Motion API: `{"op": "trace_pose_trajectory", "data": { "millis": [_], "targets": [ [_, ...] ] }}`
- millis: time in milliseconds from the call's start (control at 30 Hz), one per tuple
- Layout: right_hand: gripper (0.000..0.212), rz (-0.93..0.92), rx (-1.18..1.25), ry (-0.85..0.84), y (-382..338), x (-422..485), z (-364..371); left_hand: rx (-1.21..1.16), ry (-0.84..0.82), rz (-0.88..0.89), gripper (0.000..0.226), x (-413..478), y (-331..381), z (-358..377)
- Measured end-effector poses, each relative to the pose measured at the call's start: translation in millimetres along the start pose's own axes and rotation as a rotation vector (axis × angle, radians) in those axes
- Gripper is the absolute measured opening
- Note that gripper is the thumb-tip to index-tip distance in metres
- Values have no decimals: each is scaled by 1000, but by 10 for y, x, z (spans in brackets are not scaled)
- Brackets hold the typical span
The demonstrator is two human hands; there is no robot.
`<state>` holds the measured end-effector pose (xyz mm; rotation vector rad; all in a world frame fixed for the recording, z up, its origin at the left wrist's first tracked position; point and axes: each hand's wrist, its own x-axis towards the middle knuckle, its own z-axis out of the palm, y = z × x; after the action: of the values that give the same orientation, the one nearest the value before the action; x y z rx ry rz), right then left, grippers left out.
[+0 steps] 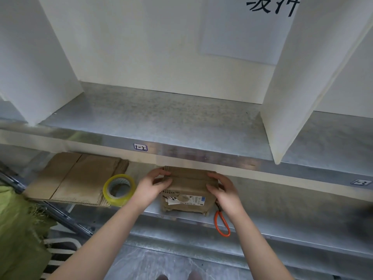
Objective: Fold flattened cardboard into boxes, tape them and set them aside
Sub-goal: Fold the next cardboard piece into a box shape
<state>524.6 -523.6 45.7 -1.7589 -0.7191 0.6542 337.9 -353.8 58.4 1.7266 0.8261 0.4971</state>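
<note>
A small brown cardboard box [189,185] with a torn white label on its front stands on the lower metal shelf [282,201]. My left hand [153,187] grips the box's left side, with the fingers curled over its top flap. My right hand [223,191] holds the right side, fingers bent over the top edge. A stack of flattened cardboard [76,176] lies on the same shelf to the left. Between the stack and the box stands a roll of clear yellowish tape [119,189].
Orange-handled scissors [221,223] lie at the shelf's front edge below my right hand. The upper metal shelf [161,120] carries white dividers [286,110]. A green woven sack [18,229] sits at lower left beside a dark rack rail.
</note>
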Motion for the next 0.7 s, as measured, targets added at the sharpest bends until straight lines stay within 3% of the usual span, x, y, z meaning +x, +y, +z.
{"op": "trace_pose_trajectory", "data": {
  "millis": [233,367,500,700],
  "targets": [
    [23,-11,-53,38,18,-54,89,109,67,-3,17,-4,-87,56],
    [21,82,15,30,53,-4,85,132,81,-30,15,24,-80,85],
    [31,144,83,15,165,-37,36,167,35,-5,17,-36,-107,89],
    [25,191,129,1,97,-100,-34,153,-55,-19,27,-44,-75,36]
  ]
}}
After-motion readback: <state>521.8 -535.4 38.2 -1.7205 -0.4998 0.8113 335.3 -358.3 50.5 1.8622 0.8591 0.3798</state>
